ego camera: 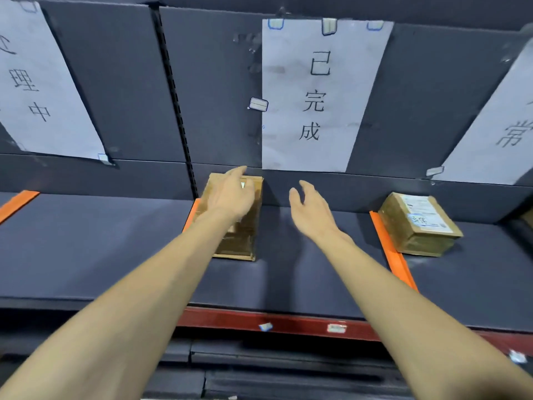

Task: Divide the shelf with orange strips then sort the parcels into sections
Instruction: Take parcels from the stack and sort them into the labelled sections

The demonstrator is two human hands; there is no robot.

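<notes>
the shelf (86, 249) fills the view, a dark deck with a red front edge, and three paper signs hang on its back wall: one at the left, the middle sign (317, 96) straight ahead, one cut off at the right. three orange strips are down and run front to back: the left strip (17, 204) near the shelf's left end, the middle strip (191, 213) mostly hidden, and the right strip (392, 249) clear to see. so the dividing looks done and we're into sorting.

in the middle section, the flat parcel (245, 226) lies hard against the middle strip, its long axis pointing from the front edge toward the back wall. the taped box (418, 225) sits just past the right strip, in the right section.

now the hands. the left hand (233, 194) is over the flat parcel's far end, its grip spread open, palm down, probably resting on the cardboard, though contact is hard to judge. the right hand (313, 210) hangs beside the parcel's right side, grip open, holding nothing, apart from it. the left is plainly nearer; the parcel lies to the right hand's left.
</notes>
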